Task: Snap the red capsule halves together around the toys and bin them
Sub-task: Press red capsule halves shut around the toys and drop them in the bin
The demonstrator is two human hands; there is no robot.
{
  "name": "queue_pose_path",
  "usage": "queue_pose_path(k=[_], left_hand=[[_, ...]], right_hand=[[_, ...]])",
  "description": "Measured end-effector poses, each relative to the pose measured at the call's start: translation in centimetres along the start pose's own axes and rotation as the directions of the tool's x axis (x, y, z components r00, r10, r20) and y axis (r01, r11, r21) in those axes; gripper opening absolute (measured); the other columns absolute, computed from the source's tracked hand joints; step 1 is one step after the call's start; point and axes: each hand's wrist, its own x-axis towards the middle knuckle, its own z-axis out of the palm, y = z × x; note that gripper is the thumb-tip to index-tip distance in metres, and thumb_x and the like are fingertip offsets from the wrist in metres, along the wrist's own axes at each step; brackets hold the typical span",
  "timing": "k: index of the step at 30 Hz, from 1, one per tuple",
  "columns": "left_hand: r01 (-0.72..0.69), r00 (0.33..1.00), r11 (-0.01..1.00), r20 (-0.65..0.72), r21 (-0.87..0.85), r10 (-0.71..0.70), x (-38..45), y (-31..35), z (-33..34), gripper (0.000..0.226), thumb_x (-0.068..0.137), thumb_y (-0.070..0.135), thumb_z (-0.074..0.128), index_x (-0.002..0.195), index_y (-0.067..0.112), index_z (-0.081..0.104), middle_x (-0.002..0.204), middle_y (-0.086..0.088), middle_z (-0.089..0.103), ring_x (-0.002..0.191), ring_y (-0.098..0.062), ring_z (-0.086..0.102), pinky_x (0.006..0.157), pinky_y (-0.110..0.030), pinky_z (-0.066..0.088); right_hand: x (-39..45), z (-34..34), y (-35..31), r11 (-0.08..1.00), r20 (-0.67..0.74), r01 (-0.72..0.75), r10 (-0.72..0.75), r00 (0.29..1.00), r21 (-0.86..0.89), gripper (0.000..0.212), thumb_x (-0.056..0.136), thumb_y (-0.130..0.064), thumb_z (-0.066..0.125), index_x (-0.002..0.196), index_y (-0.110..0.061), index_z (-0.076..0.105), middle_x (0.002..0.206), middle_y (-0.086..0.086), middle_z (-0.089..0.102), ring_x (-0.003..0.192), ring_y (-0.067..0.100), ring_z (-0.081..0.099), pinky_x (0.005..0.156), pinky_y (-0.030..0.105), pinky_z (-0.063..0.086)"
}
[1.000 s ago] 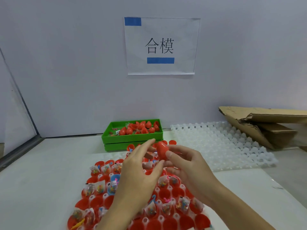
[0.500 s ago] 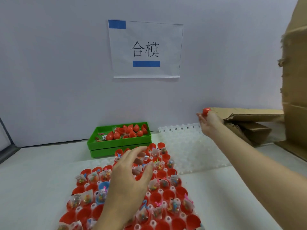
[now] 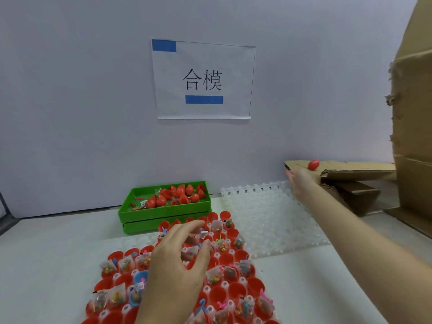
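Observation:
A closed red capsule (image 3: 313,165) sits just past the fingertips of my right hand (image 3: 302,183), in front of the flap of a cardboard box (image 3: 355,170) at the far right. That hand is stretched out with straight fingers; whether it touches the capsule I cannot tell. My left hand (image 3: 177,260) hovers with loosely curled fingers over the white peg tray (image 3: 225,284) of open red capsule halves (image 3: 237,291), many holding small bagged toys (image 3: 216,275). It holds nothing.
A green bin (image 3: 163,212) with red capsule halves and loose toys stands behind the tray. An empty white peg tray (image 3: 264,218) lies to the right. A tall cardboard sheet (image 3: 416,113) rises at the right edge. A paper sign (image 3: 203,80) hangs on the wall.
My right hand carried the closed capsule from the middle out to the cardboard box on the right and opened. My left hand let go of it and dropped over the tray.

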Motion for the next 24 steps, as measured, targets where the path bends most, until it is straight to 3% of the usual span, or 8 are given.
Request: queue_pose_path(k=[1,2,4,7,12,16,21,24], left_hand=[[0.002,1.0,1.0,0.006,0.001,-0.002,0.0,0.0,-0.1,0.033,0.088,0.019,0.07,0.108,0.044,0.06,0.092,0.022,0.062,0.097,0.013,0.054,0.07,-0.007,0.051],[0.003,1.0,1.0,0.013,0.003,-0.003,0.1,0.0,-0.2,0.032,0.089,0.017,0.07,0.107,0.042,0.061,0.091,0.021,0.063,0.096,0.013,0.054,0.07,-0.005,0.049],[0.019,1.0,1.0,0.02,0.001,-0.019,0.3,0.0,-0.7,0.03,0.089,0.014,0.068,0.104,0.04,0.063,0.089,0.02,0.065,0.095,0.016,0.055,0.069,-0.001,0.046],[0.08,0.997,0.997,-0.001,-0.024,-0.08,0.6,-0.4,-2.0,0.023,0.089,0.013,0.068,0.1,0.034,0.068,0.087,0.019,0.068,0.088,0.014,0.06,0.063,-0.001,0.047],[0.165,0.974,0.986,-0.155,-0.03,-0.167,1.3,-1.6,-4.2,0.023,0.092,0.013,0.066,0.089,0.036,0.068,0.084,0.018,0.07,0.079,0.012,0.064,0.059,-0.004,0.048],[0.216,0.953,0.976,-0.221,0.011,-0.209,1.5,-2.2,-4.6,0.03,0.091,0.011,0.065,0.077,0.038,0.065,0.069,0.02,0.068,0.071,0.013,0.063,0.055,-0.005,0.048],[0.302,0.941,0.945,-0.203,0.13,-0.272,1.2,-2.5,-3.9,0.028,0.092,0.016,0.065,0.077,0.04,0.062,0.08,0.016,0.067,0.074,0.006,0.063,0.057,-0.002,0.044],[0.33,0.932,0.934,-0.203,0.135,-0.3,1.3,-2.5,-4.2,0.029,0.091,0.013,0.065,0.077,0.038,0.062,0.077,0.015,0.066,0.073,0.014,0.06,0.054,-0.001,0.044]], right_hand=[[-0.4,-0.7,0.6,0.999,-0.008,-0.013,0.013,1.0,-0.04,0.101,0.058,0.016,0.074,0.148,0.008,0.029,0.152,0.03,0.036,0.133,0.035,0.049,0.109,0.046,0.042],[-1.8,-1.1,1.8,0.922,0.048,0.116,-0.105,0.993,-0.369,0.059,0.085,0.018,0.055,0.142,0.008,0.039,0.144,0.027,0.049,0.12,0.032,0.06,0.098,0.037,0.051],[-3.8,-1.7,3.5,0.843,0.177,0.22,-0.15,0.973,-0.49,0.032,0.099,0.008,0.043,0.126,0.002,0.058,0.111,0.015,0.07,0.091,0.023,0.071,0.075,0.027,0.056],[-6.4,-3.9,6.2,0.678,0.379,0.451,-0.266,0.886,-0.58,0.031,0.098,0.002,0.047,0.11,-0.012,0.072,0.09,-0.001,0.074,0.082,0.011,0.071,0.074,0.027,0.056],[-9.6,-6.5,9.1,0.417,0.562,0.71,-0.434,0.704,-0.568,0.034,0.094,0.007,0.052,0.102,-0.02,0.073,0.091,-0.011,0.071,0.086,-0.001,0.066,0.072,0.012,0.051],[-9.7,-7.6,10.5,0.411,0.611,0.728,-0.397,0.685,-0.549,0.038,0.093,0.01,0.053,0.097,-0.025,0.07,0.091,-0.017,0.068,0.088,0.0,0.065,0.077,0.018,0.05],[-9.6,-7.7,11.5,0.332,0.65,0.776,-0.424,0.63,-0.536,0.037,0.09,0.013,0.054,0.099,-0.018,0.073,0.091,-0.011,0.069,0.092,0.003,0.064,0.079,0.002,0.045],[-9.5,-7.7,11.6,0.306,0.675,0.793,-0.418,0.609,-0.526,0.035,0.089,0.014,0.054,0.099,-0.015,0.073,0.091,-0.006,0.069,0.091,0.006,0.065,0.076,0.009,0.048]])
